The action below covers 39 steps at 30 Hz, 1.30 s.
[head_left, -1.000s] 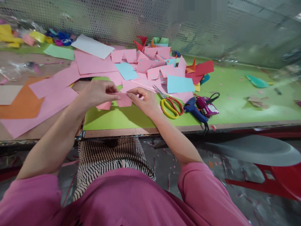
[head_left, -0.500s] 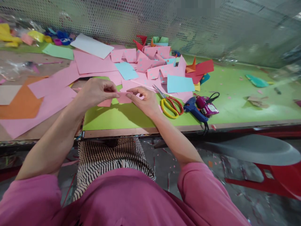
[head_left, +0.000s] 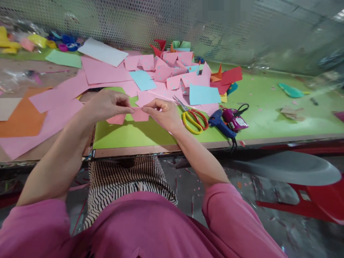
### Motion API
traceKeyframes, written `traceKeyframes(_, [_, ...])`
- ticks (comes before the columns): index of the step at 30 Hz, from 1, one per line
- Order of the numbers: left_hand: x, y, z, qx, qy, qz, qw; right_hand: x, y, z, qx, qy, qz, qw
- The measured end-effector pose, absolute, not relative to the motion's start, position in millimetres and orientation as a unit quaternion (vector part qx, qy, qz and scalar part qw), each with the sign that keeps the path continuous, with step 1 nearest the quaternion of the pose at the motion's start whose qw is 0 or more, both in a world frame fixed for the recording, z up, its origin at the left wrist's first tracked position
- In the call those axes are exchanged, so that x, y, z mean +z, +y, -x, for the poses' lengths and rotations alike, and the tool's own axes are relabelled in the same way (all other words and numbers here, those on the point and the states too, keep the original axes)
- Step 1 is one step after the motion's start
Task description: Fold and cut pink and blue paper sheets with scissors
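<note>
Between both hands, just above the green work surface (head_left: 120, 139), hangs a piece of pink paper (head_left: 140, 115). My left hand (head_left: 111, 104) pinches its upper left edge between thumb and fingers. At the upper right edge, my right hand (head_left: 163, 114) grips it the same way. Part of the paper shows below the left fingers; the fingers hide its top edge. Close to the right hand lie scissors (head_left: 192, 120) with one yellow and one red handle. Beyond the hands sits a pile of folded pink paper pieces with blue dots (head_left: 163, 73).
A blue glue gun (head_left: 221, 123) and a small purple item with a black loop (head_left: 235, 119) lie right of the scissors. Blue paper (head_left: 204, 94), orange paper (head_left: 27, 118) and large pink sheets (head_left: 104, 71) surround the work. A perforated panel (head_left: 120, 21) stands behind.
The pink paper tilted edge-on half a second ago and now faces me again, its lower part hanging in view. Both hands keep their pinch. The whole view has shifted slightly.
</note>
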<state>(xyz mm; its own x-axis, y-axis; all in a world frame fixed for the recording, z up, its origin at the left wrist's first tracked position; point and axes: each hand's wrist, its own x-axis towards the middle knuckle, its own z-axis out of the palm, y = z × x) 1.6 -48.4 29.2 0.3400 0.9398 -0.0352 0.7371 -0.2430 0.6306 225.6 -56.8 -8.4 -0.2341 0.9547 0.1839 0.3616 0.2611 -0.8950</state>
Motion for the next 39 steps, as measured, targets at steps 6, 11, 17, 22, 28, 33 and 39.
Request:
traceKeyframes(6, [31.8,-43.0,6.1,0.154,0.541,-0.752,0.345,-13.7,-49.6,-226.1,0.539,-0.621,0.427,0.376])
traceKeyframes(11, [35.2,-44.8,7.1,0.169,0.546,-0.73,0.374,-11.7,-53.4,-228.8,0.525,-0.625,0.438,0.377])
traceKeyframes(17, [33.3,-42.6,6.6,0.173,0.546,-0.735,0.363,-14.5,-49.3,-231.7,0.523,-0.64,0.443,0.349])
traceKeyframes(22, [35.0,-39.8,8.6,0.153,0.536,-0.744,0.368,-15.3,-48.4,-230.4,0.529,-0.64,0.43,0.355])
traceKeyframes(28, [33.7,-41.8,12.1,0.174,0.566,-0.708,0.386,-14.5,-50.2,-231.9,0.545,-0.623,0.423,0.369])
traceKeyframes(33, [33.3,-42.6,13.1,0.199,0.574,-0.687,0.399,-15.9,-51.1,-231.8,0.56,-0.621,0.408,0.367])
traceKeyframes(39, [30.4,-39.6,14.9,0.189,0.577,-0.69,0.394,-14.6,-52.8,-231.1,0.534,-0.632,0.445,0.343])
